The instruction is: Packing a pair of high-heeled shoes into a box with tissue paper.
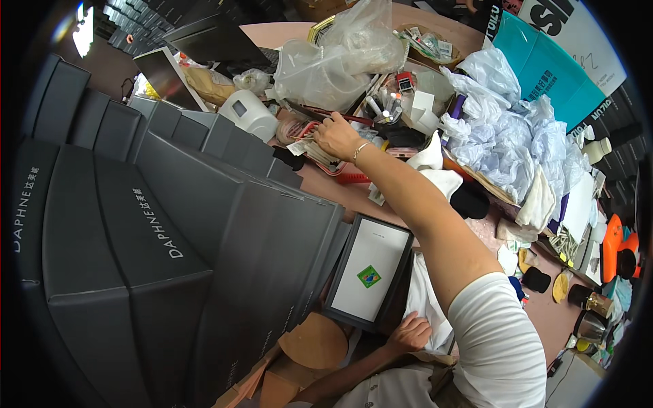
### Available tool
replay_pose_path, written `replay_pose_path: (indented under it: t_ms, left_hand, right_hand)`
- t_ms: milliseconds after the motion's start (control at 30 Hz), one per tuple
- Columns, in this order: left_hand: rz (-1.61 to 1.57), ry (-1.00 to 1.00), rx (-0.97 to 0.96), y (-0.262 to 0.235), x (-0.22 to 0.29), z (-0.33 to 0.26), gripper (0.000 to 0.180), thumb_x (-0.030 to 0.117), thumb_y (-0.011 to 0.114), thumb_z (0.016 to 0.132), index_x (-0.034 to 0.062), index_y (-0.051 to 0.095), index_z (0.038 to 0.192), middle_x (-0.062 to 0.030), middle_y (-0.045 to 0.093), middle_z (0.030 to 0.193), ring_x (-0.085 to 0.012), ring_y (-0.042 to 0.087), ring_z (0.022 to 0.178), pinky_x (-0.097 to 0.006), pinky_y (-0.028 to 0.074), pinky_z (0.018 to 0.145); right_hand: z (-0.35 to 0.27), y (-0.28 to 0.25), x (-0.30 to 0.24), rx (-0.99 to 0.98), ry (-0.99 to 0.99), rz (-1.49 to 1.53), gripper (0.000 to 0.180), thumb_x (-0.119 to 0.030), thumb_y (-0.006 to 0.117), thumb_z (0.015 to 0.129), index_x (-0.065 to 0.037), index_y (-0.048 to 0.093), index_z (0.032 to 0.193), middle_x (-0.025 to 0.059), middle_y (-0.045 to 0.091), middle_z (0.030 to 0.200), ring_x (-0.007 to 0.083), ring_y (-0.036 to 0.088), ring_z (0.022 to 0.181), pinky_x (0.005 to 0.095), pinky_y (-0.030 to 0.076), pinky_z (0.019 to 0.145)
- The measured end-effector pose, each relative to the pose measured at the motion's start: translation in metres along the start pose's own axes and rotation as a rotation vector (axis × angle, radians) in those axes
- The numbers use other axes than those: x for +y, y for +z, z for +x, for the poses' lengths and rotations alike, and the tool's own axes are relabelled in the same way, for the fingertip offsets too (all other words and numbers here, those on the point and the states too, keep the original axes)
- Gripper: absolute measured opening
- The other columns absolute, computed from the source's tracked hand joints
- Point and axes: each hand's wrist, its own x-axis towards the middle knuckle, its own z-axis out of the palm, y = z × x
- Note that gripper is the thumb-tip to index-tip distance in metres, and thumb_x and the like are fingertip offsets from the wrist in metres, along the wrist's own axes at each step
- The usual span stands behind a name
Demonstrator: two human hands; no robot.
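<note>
Down at the lower middle, just right of a flat grey box [349, 317], my left hand [410, 332] has its fingers curled against some white sheet-like stuff [423, 289], paper or cloth, can't say which. Also can't tell if it's properly gripped or just touched. The white stuff's long axis runs roughly away from me: narrow end far off and tipped a bit left, wider end back by the hand, partly hidden by my other arm.

The box has a white panel [378, 246] with a green and yellow sticker [369, 276] on it. Its long axis runs away from me too, but the far end leans right.

Meanwhile my right hand [338, 138], bracelet [361, 151] on the wrist, is stretched way out over the pink table [325, 188], fingers bent down at a pile of small stuff near a white device [249, 114]. No idea whether it's pinching anything; the fingertips are too small to read. Clear plastic bags [316, 78] sit just beyond, and big dark grey boxes [170, 251] are stacked all over the left side.
</note>
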Motion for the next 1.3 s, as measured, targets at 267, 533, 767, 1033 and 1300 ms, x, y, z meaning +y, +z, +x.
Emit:
replay_pose_path:
  t_ms: [267, 533, 767, 1033, 1300]
  left_hand:
    - [-0.024, -0.006, 0.022, -0.004, 0.001, 0.002, 0.003, 0.013, 0.055, 0.075, 0.0105, 0.056, 0.076, -0.0024, 0.055, 0.08, -0.0166, 0.058, 0.086, -0.038, 0.038, 0.098]
    - [-0.086, -0.013, -0.002, -0.004, 0.003, -0.004, 0.004, 0.014, 0.058, 0.076, 0.0104, 0.057, 0.078, -0.0026, 0.056, 0.082, -0.0165, 0.058, 0.088, -0.039, 0.037, 0.099]
    - [-0.574, -0.319, 0.212, -0.048, 0.001, 0.002, 0.03, 0.01, 0.069, 0.079, 0.0011, 0.062, 0.107, -0.014, 0.063, 0.105, -0.0249, 0.062, 0.097, -0.035, 0.049, 0.087]
    - [-1.699, -0.877, 0.521, -0.097, -0.002, 0.053, 0.034, 0.026, 0.051, 0.096, 0.0054, 0.047, 0.124, -0.0088, 0.057, 0.112, -0.0188, 0.056, 0.105, -0.037, 0.048, 0.088]
    - [-1.53, -0.882, 0.327, -0.082, 0.049, 0.021, 0.033, 0.015, 0.062, 0.09, -0.0007, 0.052, 0.117, -0.0063, 0.059, 0.105, -0.0138, 0.06, 0.094, -0.029, 0.051, 0.081]
  right_hand:
    - [0.0, -0.006, -0.01, -0.173, 0.108, 0.161, 0.015, -0.016, 0.048, 0.086, -0.012, 0.062, 0.087, 0.0055, 0.066, 0.086, 0.021, 0.063, 0.078, 0.037, 0.038, 0.078]
    - [0.0, -0.02, -0.01, -0.183, 0.146, 0.13, 0.017, -0.015, 0.048, 0.085, -0.011, 0.065, 0.085, 0.0083, 0.067, 0.086, 0.0219, 0.066, 0.076, 0.0411, 0.038, 0.075]
    - [-0.114, -0.176, -0.02, 0.282, 0.258, 0.575, 0.007, -0.013, 0.058, 0.081, -0.006, 0.056, 0.083, 0.012, 0.059, 0.077, 0.0315, 0.058, 0.072, 0.0398, 0.044, 0.065]
    - [-0.324, -0.258, -0.165, 0.218, 0.552, 0.832, 0.023, -0.01, 0.064, 0.081, -0.006, 0.063, 0.104, 0.0084, 0.064, 0.098, 0.0255, 0.061, 0.086, 0.0335, 0.045, 0.076]
    - [-0.389, -0.28, -0.211, 0.09, 0.8, 1.461, 0.034, -0.012, 0.069, 0.082, -0.001, 0.059, 0.113, 0.0097, 0.062, 0.107, 0.0176, 0.06, 0.091, 0.03, 0.049, 0.077]
